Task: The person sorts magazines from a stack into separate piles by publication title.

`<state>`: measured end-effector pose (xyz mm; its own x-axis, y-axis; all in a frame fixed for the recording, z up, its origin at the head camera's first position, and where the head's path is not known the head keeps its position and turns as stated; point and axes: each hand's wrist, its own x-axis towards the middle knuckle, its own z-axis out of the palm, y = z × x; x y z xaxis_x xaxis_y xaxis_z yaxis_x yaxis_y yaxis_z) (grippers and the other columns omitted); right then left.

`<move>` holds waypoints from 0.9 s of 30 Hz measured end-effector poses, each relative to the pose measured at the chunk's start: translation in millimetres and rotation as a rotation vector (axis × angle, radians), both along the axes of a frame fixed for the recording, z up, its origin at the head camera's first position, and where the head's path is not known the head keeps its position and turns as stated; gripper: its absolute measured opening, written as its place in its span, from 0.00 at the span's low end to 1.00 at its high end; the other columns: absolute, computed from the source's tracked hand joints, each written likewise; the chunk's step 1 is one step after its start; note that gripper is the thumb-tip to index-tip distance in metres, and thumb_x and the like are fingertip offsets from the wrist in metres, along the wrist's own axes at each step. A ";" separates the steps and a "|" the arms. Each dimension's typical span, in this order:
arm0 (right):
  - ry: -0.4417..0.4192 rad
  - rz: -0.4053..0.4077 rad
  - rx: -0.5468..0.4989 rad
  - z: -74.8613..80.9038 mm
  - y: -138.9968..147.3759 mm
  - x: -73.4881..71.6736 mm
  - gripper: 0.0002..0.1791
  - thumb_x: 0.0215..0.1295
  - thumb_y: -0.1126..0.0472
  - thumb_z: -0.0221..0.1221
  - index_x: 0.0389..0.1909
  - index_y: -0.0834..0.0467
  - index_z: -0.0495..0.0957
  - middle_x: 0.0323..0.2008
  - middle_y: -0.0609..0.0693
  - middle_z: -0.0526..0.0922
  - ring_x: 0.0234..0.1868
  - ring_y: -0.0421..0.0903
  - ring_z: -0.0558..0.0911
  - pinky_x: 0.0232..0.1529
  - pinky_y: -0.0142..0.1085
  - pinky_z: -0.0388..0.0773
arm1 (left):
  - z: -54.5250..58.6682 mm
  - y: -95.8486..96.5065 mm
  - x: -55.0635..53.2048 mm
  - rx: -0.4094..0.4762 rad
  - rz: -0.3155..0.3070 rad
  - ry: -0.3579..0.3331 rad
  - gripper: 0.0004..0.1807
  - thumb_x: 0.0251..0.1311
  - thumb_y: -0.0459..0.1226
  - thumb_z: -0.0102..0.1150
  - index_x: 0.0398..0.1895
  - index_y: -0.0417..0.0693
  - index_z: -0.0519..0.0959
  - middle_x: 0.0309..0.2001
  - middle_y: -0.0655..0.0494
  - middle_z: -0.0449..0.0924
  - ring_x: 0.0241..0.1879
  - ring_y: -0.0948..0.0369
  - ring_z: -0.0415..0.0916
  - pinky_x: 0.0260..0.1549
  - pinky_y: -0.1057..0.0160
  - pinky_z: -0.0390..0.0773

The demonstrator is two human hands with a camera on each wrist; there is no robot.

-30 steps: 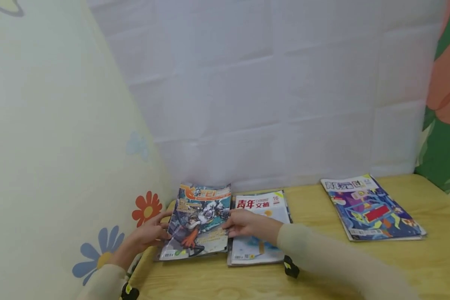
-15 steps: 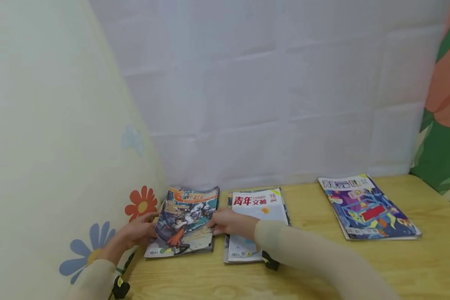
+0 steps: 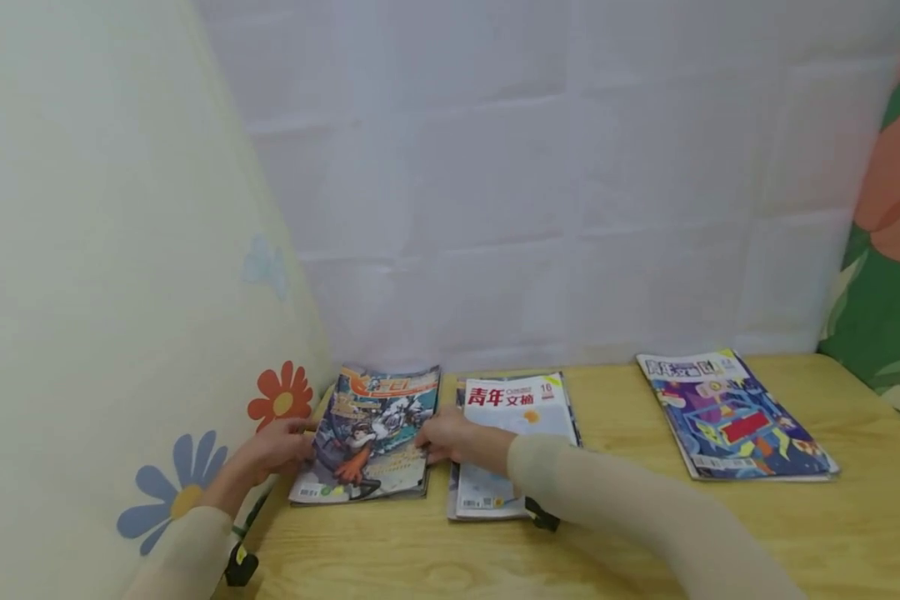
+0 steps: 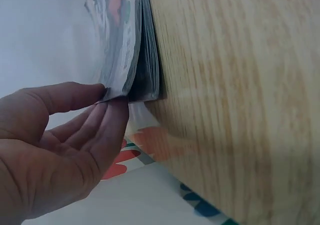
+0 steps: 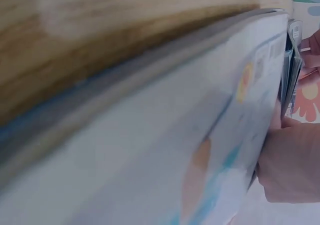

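Observation:
In the head view, a magazine (image 3: pixel 378 437) with a dark illustrated cover and orange title lies atop a stack at the table's left. My left hand (image 3: pixel 277 447) pinches its left edge; the left wrist view shows the thumb above and fingers below the top magazine's edge (image 4: pixel 125 80), with more pages underneath. At the right edge, my right hand (image 3: pixel 447 435) grips between thumb and fingers; its fingertips are partly hidden. My right forearm crosses over a second stack, topped by a white magazine (image 3: pixel 487 479) with a red title.
A third magazine stack (image 3: pixel 742 421) with a purple-blue cover lies on the right of the wood-grain table (image 3: pixel 420 554). A painted wall (image 3: pixel 157 250) rises close on the left. White sheeting (image 3: pixel 532 208) hangs behind the table.
The dark-covered magazine has shifted left between both hands and now lies more evenly on its stack. A strip of table shows between it and the white magazine. The view has shifted slightly.

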<state>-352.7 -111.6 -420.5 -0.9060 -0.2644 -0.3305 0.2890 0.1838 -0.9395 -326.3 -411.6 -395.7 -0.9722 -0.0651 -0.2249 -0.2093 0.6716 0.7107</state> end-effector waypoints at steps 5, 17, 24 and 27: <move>0.016 0.051 0.040 7.3 8.2 4.8 0.06 0.62 0.75 0.61 0.39 0.71 0.78 0.31 0.61 0.84 0.29 0.53 0.86 0.32 0.41 0.86 | 1.7 1.4 3.6 0.002 0.009 0.030 0.25 0.64 0.29 0.54 0.63 0.22 0.72 0.44 0.40 0.79 0.32 0.57 0.77 0.31 0.56 0.82; 0.258 0.248 0.205 30.0 49.2 24.2 0.11 0.66 0.71 0.58 0.47 0.71 0.81 0.35 0.58 0.83 0.34 0.55 0.88 0.34 0.41 0.86 | 24.9 18.3 10.3 0.057 -0.019 0.080 0.29 0.75 0.36 0.47 0.71 0.23 0.60 0.54 0.30 0.77 0.42 0.48 0.82 0.37 0.55 0.83; 0.338 0.244 0.153 26.5 85.6 40.2 0.19 0.64 0.70 0.57 0.56 0.72 0.78 0.34 0.59 0.85 0.31 0.53 0.87 0.35 0.43 0.86 | 30.6 52.3 11.0 0.088 -0.080 0.091 0.28 0.76 0.41 0.51 0.71 0.31 0.65 0.58 0.33 0.76 0.51 0.42 0.79 0.52 0.43 0.78; 0.369 0.237 0.133 26.1 100.1 43.1 0.18 0.65 0.70 0.57 0.55 0.72 0.77 0.34 0.60 0.85 0.31 0.53 0.87 0.37 0.45 0.86 | 29.5 66.3 17.2 0.187 -0.127 0.097 0.27 0.76 0.41 0.53 0.71 0.33 0.67 0.58 0.35 0.77 0.52 0.44 0.79 0.53 0.43 0.78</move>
<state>-309.6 -11.5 -394.4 -0.8891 -0.4558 -0.0424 -0.1250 0.3308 -0.9354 -309.1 -345.3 -366.2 -0.9876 0.0926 -0.1270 -0.0569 0.5429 0.8378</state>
